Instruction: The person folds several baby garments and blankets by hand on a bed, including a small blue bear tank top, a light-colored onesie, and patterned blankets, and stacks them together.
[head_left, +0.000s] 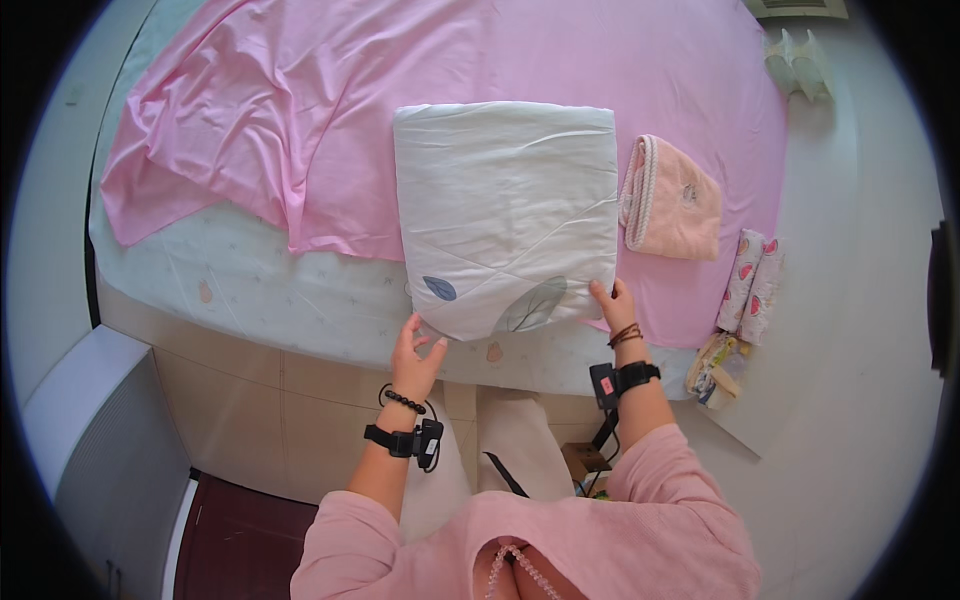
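A folded white quilt (504, 202) with blue and grey-green leaf prints lies near the bed's front edge, partly over a pink sheet (337, 135). At the quilt's near left corner is my left hand (417, 358), its thumb and fingers apart; whether it grips the fabric cannot be told. My right hand (615, 304) holds the quilt's near right corner, thumb on top and the other fingers partly hidden at the side. Just right of the quilt lies a folded peach towel (675, 201) with a braided edge. Both wrists carry black straps with small devices.
Two rolled, fruit-patterned cloth bundles (751, 286) and a small bag of items (721, 369) sit at the bed's right edge. A pale patterned mattress cover (247, 289) shows along the front. A grey-white cabinet (112, 420) stands at lower left.
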